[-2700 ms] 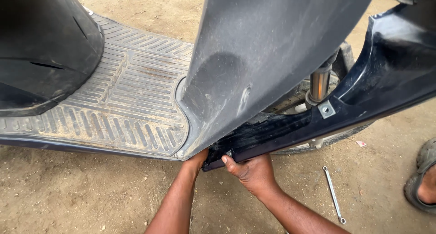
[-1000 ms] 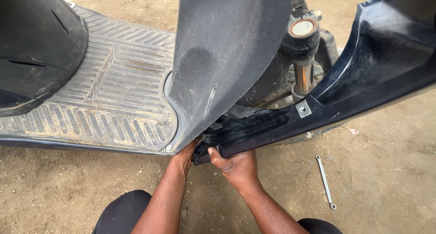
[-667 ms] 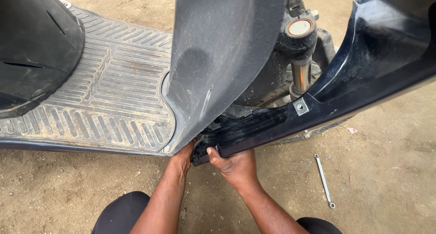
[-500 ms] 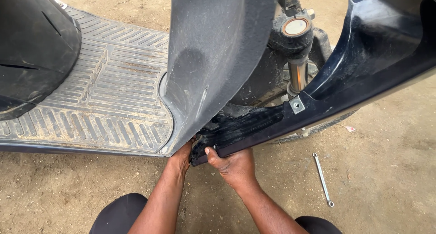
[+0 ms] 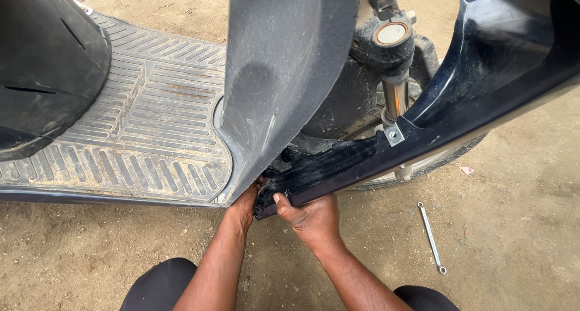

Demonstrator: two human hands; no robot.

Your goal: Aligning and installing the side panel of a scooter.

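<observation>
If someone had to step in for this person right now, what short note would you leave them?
Left hand: tucked under the lower edge of the grey inner leg shield, where it meets the ribbed footboard; its fingers are hidden.
Right hand: gripping the lower end of the dark blue front panel, thumb on its edge.
Panel: hangs away from the shield, so the fork tube and a small metal bracket show in the gap.
A thin wrench lies on the dirt to the right, untouched.
Left: the panel's lower end is not seated against the shield.
</observation>
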